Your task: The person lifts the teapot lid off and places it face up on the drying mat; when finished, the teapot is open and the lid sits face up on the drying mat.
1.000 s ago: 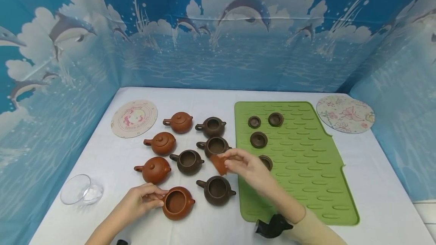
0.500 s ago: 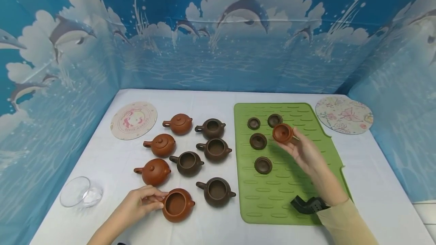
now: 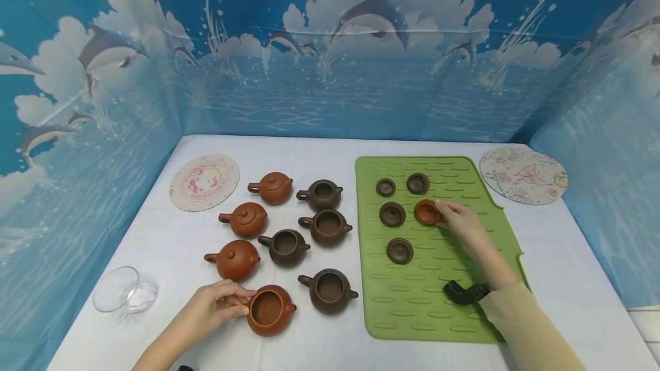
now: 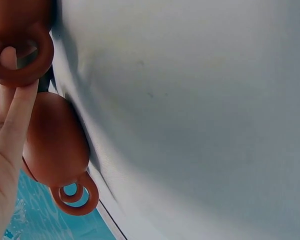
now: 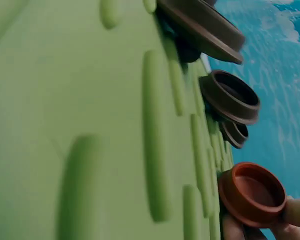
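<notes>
My left hand (image 3: 219,305) grips the handle of an open reddish-brown teapot (image 3: 282,325) at the table's front. In the left wrist view a finger passes through the teapot's ring handle (image 4: 46,55). Over on the green mat, my right hand (image 3: 460,223) pinches a reddish-brown teapot lid (image 3: 427,212) by its edge. That lid is upside down, hollow side up, right at the mat's surface. Several dark brown lids, one of them a dark lid (image 3: 392,214) just to its left, also lie upside down there.
Several lidless dark brown teapots, such as the front dark teapot (image 3: 330,302), stand left of the green mat (image 3: 464,314). Three lidded reddish teapots, among them a near one (image 3: 236,259), sit further left. A clear glass (image 3: 116,289) and two round coasters lie toward the sides.
My right hand has carried the reddish lid rightward from the teapots onto the green mat, turning it hollow side up and lowering it. My left hand stays on the open teapot.
</notes>
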Demonstrator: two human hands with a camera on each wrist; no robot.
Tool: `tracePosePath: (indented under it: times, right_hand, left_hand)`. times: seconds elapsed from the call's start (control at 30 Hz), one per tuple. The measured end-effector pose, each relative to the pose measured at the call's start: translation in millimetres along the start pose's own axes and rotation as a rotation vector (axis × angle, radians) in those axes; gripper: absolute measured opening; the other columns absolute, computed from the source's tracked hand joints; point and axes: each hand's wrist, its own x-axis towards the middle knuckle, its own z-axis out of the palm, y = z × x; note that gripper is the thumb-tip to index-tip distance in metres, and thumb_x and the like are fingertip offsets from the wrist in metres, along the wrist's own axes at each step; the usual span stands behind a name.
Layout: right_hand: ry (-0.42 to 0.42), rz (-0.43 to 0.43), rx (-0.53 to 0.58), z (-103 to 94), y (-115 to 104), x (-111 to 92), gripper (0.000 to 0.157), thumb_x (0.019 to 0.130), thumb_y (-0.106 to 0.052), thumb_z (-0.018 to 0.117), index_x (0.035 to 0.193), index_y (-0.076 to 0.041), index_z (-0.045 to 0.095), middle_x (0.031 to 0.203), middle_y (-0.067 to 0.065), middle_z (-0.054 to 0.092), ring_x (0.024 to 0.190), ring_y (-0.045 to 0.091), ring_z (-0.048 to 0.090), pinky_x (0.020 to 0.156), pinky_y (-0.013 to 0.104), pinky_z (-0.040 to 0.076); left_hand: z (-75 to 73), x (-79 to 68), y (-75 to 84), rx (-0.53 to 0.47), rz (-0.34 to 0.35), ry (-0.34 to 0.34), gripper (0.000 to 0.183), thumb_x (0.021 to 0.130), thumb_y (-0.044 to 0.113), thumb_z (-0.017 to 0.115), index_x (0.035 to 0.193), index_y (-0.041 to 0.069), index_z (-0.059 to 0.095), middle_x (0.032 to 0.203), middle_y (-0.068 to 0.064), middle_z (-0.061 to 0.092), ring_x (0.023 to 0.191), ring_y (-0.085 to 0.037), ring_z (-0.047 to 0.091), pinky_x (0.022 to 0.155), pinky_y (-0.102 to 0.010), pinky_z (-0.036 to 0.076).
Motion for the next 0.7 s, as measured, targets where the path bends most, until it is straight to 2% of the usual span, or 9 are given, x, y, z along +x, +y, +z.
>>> tracePosePath:
  times: [0.07,0.13,0.23,0.33,0.57,0.63,0.7]
  right_hand:
    - [0.02,-0.014,-0.078,1.7,-3,1,0.068,0.104,-0.049,0.039,0.149,0.002,0.037,0.15,0.028,0.039,0.122,0.037,0.057,0.11,0.051,0.041]
    - [0.039,-0.019,-0.124,3.1,-6,2,0.067,0.104,-0.049,0.04,0.148,0.001,0.04,0.151,0.029,0.039,0.131,0.045,0.047,0.112,0.057,0.035]
    - [0.06,-0.018,-0.149,3.7,-8,3,0.066,0.104,-0.05,0.039,0.147,0.0,0.042,0.151,0.028,0.038,0.136,0.046,0.04,0.112,0.059,0.034]
    - [0.064,-0.029,-0.153,3.5,-7,3,0.067,0.104,-0.05,0.038,0.147,0.001,0.042,0.15,0.029,0.04,0.136,0.046,0.04,0.111,0.059,0.036]
    - [0.061,-0.099,-0.229,5.4,-5,-3,0.07,0.103,-0.052,0.037,0.145,0.003,0.043,0.142,0.032,0.047,0.122,0.047,0.053,0.101,0.057,0.046]
    - [0.08,-0.121,-0.254,5.7,-7,-7,0.068,0.104,-0.051,0.037,0.145,0.003,0.044,0.141,0.032,0.049,0.122,0.047,0.053,0.098,0.057,0.047]
    - [0.111,-0.151,-0.271,5.9,-11,-12,0.065,0.105,-0.048,0.038,0.144,0.003,0.045,0.141,0.032,0.049,0.124,0.048,0.051,0.098,0.059,0.045]
  left_hand:
    - [0.1,-0.1,-0.3,0.002,-0.005,0.001,0.022,0.08,0.013,0.079,0.102,0.009,0.075,0.092,0.0,0.069,0.079,0.003,0.064,0.068,-0.021,0.058]
    - [0.3,-0.2,-0.6,0.003,-0.014,-0.001,0.022,0.08,0.013,0.079,0.102,0.009,0.075,0.092,-0.001,0.069,0.079,0.003,0.064,0.068,-0.021,0.058]
    - [0.3,-0.3,-0.6,0.0,-0.037,-0.007,0.023,0.08,0.013,0.079,0.102,0.01,0.075,0.092,-0.001,0.069,0.08,0.003,0.064,0.069,-0.02,0.058]
    - [0.3,-0.5,-0.6,0.003,-0.049,-0.01,0.024,0.081,0.014,0.079,0.104,0.011,0.075,0.093,0.0,0.068,0.08,0.002,0.064,0.069,-0.02,0.058]
    - [-3.5,-2.2,0.7,0.043,-0.026,-0.022,0.028,0.081,0.014,0.079,0.109,0.012,0.073,0.098,0.001,0.068,0.085,0.001,0.065,0.074,-0.02,0.058]
    - [-6.6,-1.6,3.0,0.07,-0.021,-0.005,0.029,0.082,0.011,0.078,0.11,0.011,0.072,0.1,0.0,0.069,0.087,0.001,0.066,0.076,-0.021,0.058]
    - [-10.9,-0.2,5.4,0.117,-0.015,0.042,0.03,0.08,0.006,0.078,0.109,0.011,0.072,0.101,0.0,0.07,0.089,0.0,0.066,0.078,-0.022,0.058]
